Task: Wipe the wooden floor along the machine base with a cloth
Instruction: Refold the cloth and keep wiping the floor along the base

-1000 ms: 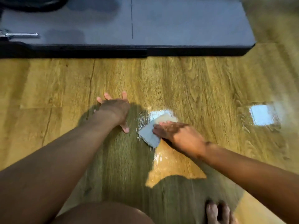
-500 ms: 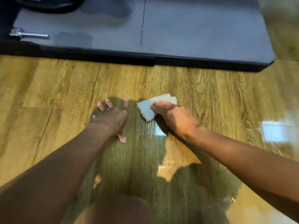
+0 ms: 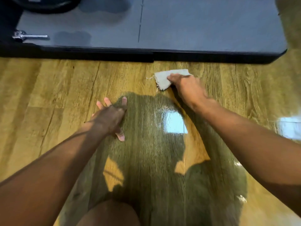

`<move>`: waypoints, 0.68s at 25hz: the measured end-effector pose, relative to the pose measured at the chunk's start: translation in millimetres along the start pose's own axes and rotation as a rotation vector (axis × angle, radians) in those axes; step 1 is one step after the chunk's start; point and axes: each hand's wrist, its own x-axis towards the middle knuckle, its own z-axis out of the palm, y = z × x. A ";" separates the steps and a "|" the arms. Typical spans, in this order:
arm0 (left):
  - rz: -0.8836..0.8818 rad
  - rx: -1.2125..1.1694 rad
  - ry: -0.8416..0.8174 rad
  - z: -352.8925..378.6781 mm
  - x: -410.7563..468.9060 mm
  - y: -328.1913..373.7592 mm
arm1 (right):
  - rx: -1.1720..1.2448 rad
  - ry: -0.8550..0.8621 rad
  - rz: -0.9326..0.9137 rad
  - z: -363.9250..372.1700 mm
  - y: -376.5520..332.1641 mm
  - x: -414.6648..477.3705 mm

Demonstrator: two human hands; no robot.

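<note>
Two bare arms are reaching forward over a knee [image 3: 110, 214] at the bottom of the view. The left hand [image 3: 110, 118] is lying flat on the wooden floor [image 3: 48, 88], its grip spread with the fingers splayed, and it is probably bracing the person's weight. Just to its right a glossy patch [image 3: 174, 123] is shining; whether it is moisture or only reflected light cannot be told. If it is wet, the bracing palm or the knee is risking a slip as the body is leaning in.

Farther out, the right hand [image 3: 187, 88] is gripping the cloth [image 3: 164, 79], fingers curling over its right end and pressing it onto the boards. The cloth is lying on the floor near the black edge of the machine base [image 3: 211, 57], not touching it. Its free left end is sticking out past the hand, with loose threads [image 3: 150, 77] trailing. That end is likely getting little pressure, so it could fold under or skim over dirt. The threads could snag beneath the base's lip. The narrow strip against the base is looking easy to miss, and pushing closer is putting the knuckles at risk of hitting the edge.

Farthest off, a metal handle [image 3: 31, 36] is sitting on the base's grey top, well apart from both hands.
</note>
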 end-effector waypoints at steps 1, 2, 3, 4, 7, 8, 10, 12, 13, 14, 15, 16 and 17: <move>-0.001 0.004 0.008 0.5 0.4 -0.6 | 0.019 0.022 0.093 -2.9 5.1 13.9; 0.002 0.011 0.016 0.9 0.1 -1.2 | 0.035 0.033 0.161 -5.5 7.0 20.8; 0.005 0.014 0.018 1.4 -0.1 -1.3 | 0.065 0.043 0.184 -5.6 3.7 18.0; 0.007 0.011 0.018 1.8 -0.3 -1.4 | 0.097 0.029 0.174 -4.2 -3.1 4.3; -0.004 -0.009 0.019 2.2 1.7 -2.5 | 0.153 -0.031 0.007 -0.6 -29.6 -78.3; -0.009 -0.012 0.018 2.1 1.8 -3.1 | 0.145 -0.056 -0.046 0.0 -31.9 -100.8; -0.019 -0.011 0.019 2.5 2.1 -2.2 | 0.125 -0.077 -0.059 1.6 -24.8 -106.9; -0.027 -0.004 0.032 4.3 1.5 -2.2 | 0.054 -0.032 0.016 -0.7 -22.9 -85.4; -0.030 0.003 0.039 5.0 0.8 -2.8 | 0.023 -0.016 0.054 0.5 -23.9 -75.8; -0.031 0.009 0.045 5.8 0.2 -3.0 | 0.053 -0.013 0.104 0.1 -28.4 -73.4; -0.032 0.014 0.051 6.0 0.4 -3.1 | 0.109 0.006 0.125 4.4 -34.3 -79.6; -0.033 0.021 0.055 6.3 0.4 -2.8 | 0.132 -0.015 0.113 6.8 -42.6 -99.3; -0.032 0.030 0.058 6.6 0.4 -2.4 | 0.095 -0.079 0.014 11.8 -53.3 -127.8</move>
